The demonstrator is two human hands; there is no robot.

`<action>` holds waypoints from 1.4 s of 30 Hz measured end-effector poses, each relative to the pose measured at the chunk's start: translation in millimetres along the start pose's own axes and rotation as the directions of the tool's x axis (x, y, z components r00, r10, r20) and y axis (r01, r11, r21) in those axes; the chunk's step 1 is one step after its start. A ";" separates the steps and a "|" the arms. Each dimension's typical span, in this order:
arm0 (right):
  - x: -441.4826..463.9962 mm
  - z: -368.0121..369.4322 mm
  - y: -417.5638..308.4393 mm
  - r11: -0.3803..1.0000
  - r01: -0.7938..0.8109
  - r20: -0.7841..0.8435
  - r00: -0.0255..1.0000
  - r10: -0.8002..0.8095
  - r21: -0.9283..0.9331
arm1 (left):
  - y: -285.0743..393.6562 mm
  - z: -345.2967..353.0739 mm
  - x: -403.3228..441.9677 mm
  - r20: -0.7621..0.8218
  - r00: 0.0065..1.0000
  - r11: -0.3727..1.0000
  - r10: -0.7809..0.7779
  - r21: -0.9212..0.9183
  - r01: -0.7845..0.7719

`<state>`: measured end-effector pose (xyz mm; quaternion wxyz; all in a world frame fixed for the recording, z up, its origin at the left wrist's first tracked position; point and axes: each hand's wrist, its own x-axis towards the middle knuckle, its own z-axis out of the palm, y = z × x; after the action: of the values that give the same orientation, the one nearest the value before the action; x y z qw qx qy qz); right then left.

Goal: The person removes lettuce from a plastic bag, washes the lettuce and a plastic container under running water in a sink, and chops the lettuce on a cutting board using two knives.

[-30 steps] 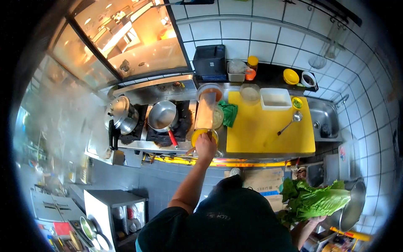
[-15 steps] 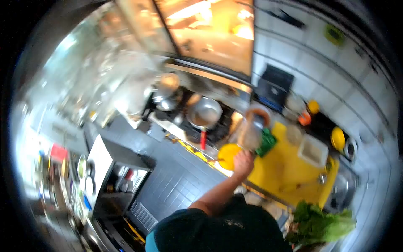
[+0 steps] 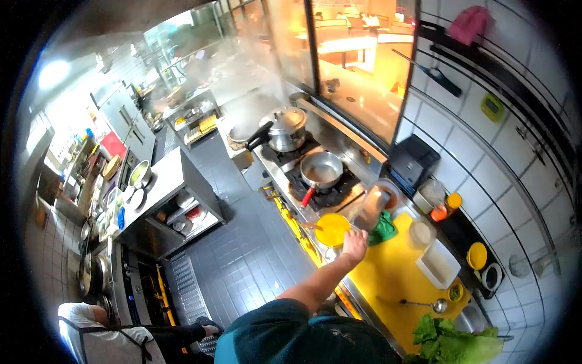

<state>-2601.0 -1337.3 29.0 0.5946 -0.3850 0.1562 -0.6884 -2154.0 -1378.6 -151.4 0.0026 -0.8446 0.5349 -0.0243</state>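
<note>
Here's your left hand (image 3: 355,246), out over the front of the surface, right by the round yellow vessel (image 3: 333,229)! Its fingers are at the near end of a broad cleaver (image 3: 370,209), but whether that grip is clamped on the handle, you can't tell from here. The blade slants away between the vessel and the green cloth (image 3: 383,229). Leafy lettuce (image 3: 454,343) fills your lower right, your right hand out of view. The red-handled pan (image 3: 321,168) sits on the stove.

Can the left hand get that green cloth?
Probably yes: the green cloth lies right near the left hand, and nothing seems to block the way. But I can't tell whether its fingers are free.
</note>
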 end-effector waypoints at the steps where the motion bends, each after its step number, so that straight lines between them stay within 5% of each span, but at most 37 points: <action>1: -3.4 -12.3 -8.6 1.000 0.000 0.000 1.000 0.000 0.005 | 7.3 -0.5 -5.0 -0.055 0.998 1.000 -0.029 0.001 0.029; 4: -22.0 -58.5 -39.4 1.000 -0.012 -0.027 1.000 0.012 0.015 | 27.9 -21.5 -28.5 -0.113 0.993 0.999 0.018 0.031 -0.015; 5: -35.8 -72.5 -53.8 1.000 -0.013 -0.044 0.999 0.013 0.006 | 38.2 0.4 -37.9 -0.246 0.969 0.999 0.014 0.052 -0.001; 6: -50.4 -81.4 -71.4 1.000 -0.015 -0.062 0.998 0.014 -0.002 | 50.8 -18.8 -51.2 -0.076 0.997 0.992 -0.008 -0.123 -0.001; 9: -91.4 -101.6 -111.9 1.000 0.012 -0.092 0.996 -0.012 -0.005 | 96.3 -37.7 -95.1 -0.379 0.913 0.959 0.151 -0.168 -0.228; 13: -120.4 -100.7 -136.2 0.999 0.033 -0.101 0.994 -0.033 -0.011 | 149.2 -39.7 -111.8 -0.272 0.912 0.801 0.307 -0.443 -0.402; 18: -204.9 -155.1 -169.3 0.990 0.124 -0.362 0.927 -0.094 0.061 | 201.0 -26.7 -93.6 -0.294 0.897 0.721 0.330 -0.535 -0.440; 23: -244.2 -143.7 -184.6 0.977 0.199 -0.444 0.870 -0.213 -0.079 | 221.3 -35.9 -42.9 -0.277 0.892 0.848 0.357 -0.304 -0.434; 29: -239.1 -108.9 -182.1 0.954 0.241 -0.433 0.851 -0.297 -0.180 | 202.3 -5.4 10.6 -0.314 0.949 0.748 -0.013 -0.633 -0.199; 36: -217.3 -77.9 -158.9 0.951 0.225 -0.416 0.860 -0.296 -0.211 | 160.1 16.0 65.4 -0.198 0.967 0.671 0.161 -0.697 -0.254; 42: -200.2 -53.6 -145.0 0.953 0.196 -0.400 0.874 -0.276 -0.231 | 151.3 21.7 86.4 -0.189 0.953 0.800 0.238 -0.518 -0.302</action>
<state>-2741.3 -1126.9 22.5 0.4190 -0.2937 0.2968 -0.8063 -2252.9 -1521.9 -174.5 -0.2629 -0.7229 0.6340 0.0796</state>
